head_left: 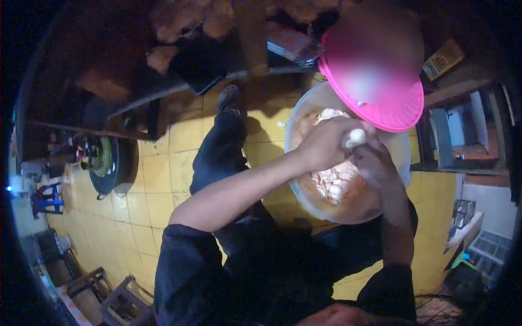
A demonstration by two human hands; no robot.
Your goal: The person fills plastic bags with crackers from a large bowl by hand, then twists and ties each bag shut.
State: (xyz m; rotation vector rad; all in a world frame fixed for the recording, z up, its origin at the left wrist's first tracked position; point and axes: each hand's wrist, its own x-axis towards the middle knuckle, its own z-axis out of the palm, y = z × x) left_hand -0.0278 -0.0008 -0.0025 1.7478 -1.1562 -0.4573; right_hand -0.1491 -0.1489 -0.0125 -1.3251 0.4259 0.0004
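Observation:
A smooth, rounded white egg (356,137), apparently peeled, is between my two hands. My left hand (330,142) comes in from the left, its fingers curled round the egg. On the other side, my right hand (374,163) is closed with its fingertips against the egg; the fingers are partly blurred. Both hands are above a large whitish tub (293,185). Inside it lie many pale, curved pieces (340,176) that look like shell bits and eggs, in a brownish-orange wet layer. The hands hide part of the tub's contents.
A bright pink round basket or lid (399,117), partly blurred, overlaps the tub's far right rim. Yellow tiles (155,179) cover the floor. A dark basin (106,168) and a blue stool (48,200) stand left. Wooden furniture (462,136) is at right.

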